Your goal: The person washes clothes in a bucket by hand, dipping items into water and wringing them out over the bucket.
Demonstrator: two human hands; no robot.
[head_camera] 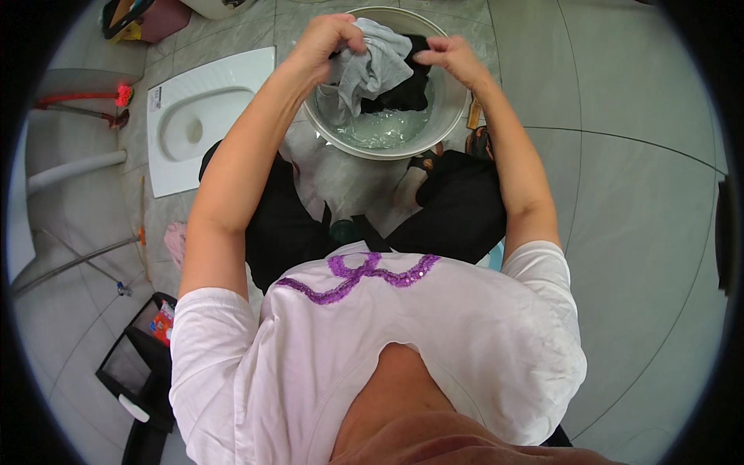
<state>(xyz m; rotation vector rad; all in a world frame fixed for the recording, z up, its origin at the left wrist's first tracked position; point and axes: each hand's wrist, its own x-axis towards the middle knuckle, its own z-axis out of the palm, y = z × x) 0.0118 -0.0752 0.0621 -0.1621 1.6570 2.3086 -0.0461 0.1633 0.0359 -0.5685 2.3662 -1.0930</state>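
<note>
A round metal basin [388, 154] of water stands on the floor between my feet. Over it my left hand [330, 42] grips a bunched light grey cloth [376, 64] near its top left. Black fabric [401, 96] hangs behind and beside the grey cloth, its lower part at or just above the water. My right hand [452, 58] pinches the black fabric's upper right edge between thumb and fingers. Whether the grey and black parts are one garment I cannot tell. The water's surface is rippled and glinting.
Left of the basin a white squat toilet [212, 119] is set in the tiled floor. Red-handled brushes [87, 97] and a white pipe [78, 170] are along the left wall. A pink cloth [175, 244] and black rack [133, 360] lie lower left. A brush [474, 113] lies right of the basin.
</note>
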